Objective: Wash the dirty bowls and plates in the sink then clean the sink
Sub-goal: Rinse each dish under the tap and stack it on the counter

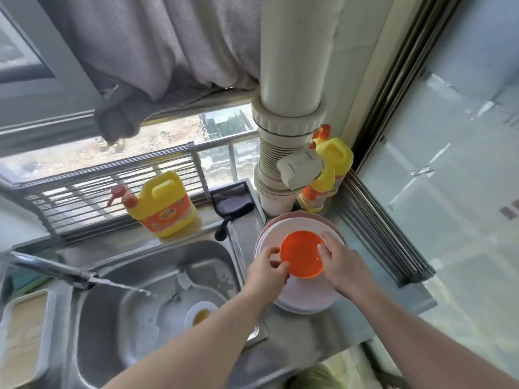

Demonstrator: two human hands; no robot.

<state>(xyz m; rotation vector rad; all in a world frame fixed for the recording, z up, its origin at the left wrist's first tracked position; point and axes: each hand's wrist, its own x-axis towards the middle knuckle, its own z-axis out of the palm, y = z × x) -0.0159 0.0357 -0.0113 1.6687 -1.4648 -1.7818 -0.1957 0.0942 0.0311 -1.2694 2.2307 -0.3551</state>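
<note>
- Steel desk [295, 343] runs under a window, with a sink [157, 265] sunk into it and a white drainpipe [289, 80] rising in the corner.
- Head view: both hands meet over a stack of pale plates [306, 301] that sits on the desk just right of the sink, probably the spot chosen for washed things to drain clear of the basin.
- An orange bowl [302, 254] is on top of that stack, upright; the left hand [266, 269] pinches its near-left rim with curled fingers, and the right hand [341, 265] curls over the right rim, thumb inside. Two hands on opposite rims likely keep a wet bowl from slipping as it is set down.
- That bowl looks glossy and clean, with no food visible inside.
- One white bowl [200, 314] with a yellowish residue lies in the sink, so washing seems unfinished.
- Water runs from the tap [53, 269] into the basin, whose floor shows whitish suds or scum.
- A yellow soap jug [163, 206] stands on the back ledge within reach, a dark cloth [231, 202] beside it; another yellow bottle [334, 164] is behind the pipe.
</note>
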